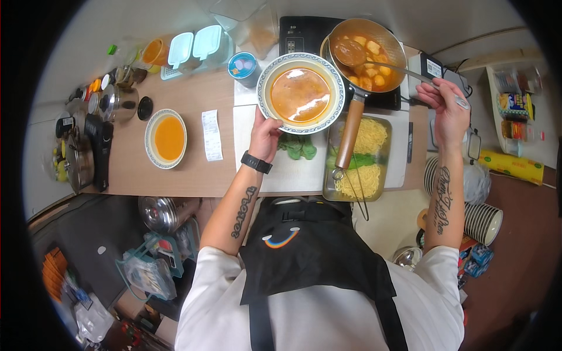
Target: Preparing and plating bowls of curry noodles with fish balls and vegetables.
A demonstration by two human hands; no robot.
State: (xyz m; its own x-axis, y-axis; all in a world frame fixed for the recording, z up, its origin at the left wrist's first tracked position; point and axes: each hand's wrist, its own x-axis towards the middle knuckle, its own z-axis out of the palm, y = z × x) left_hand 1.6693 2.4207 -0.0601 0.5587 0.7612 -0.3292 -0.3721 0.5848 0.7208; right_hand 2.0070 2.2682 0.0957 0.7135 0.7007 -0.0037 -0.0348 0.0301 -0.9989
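Note:
My left hand (265,137) grips the rim of a patterned bowl (300,94) of orange-brown soup, held up beside the pot. In my right hand (445,98) is the handle of a metal ladle (350,53). The ladle's cup, full of reddish broth, is over the saucepan (368,55). Chunks of food sit in red broth inside that pan, which stands on a black induction cooker (303,37). Its wooden handle (350,136) points towards me, above a metal tray (385,184) of yellow noodles (368,137) and green leaves.
A second bowl (167,138) of orange soup stands on the table's left, near a paper receipt (212,135). Leafy greens (297,146) lie on a white board (281,177). Farther back are a blue-lidded can (243,69) and lidded boxes (207,42). Stacked bowls (483,223) are at lower right.

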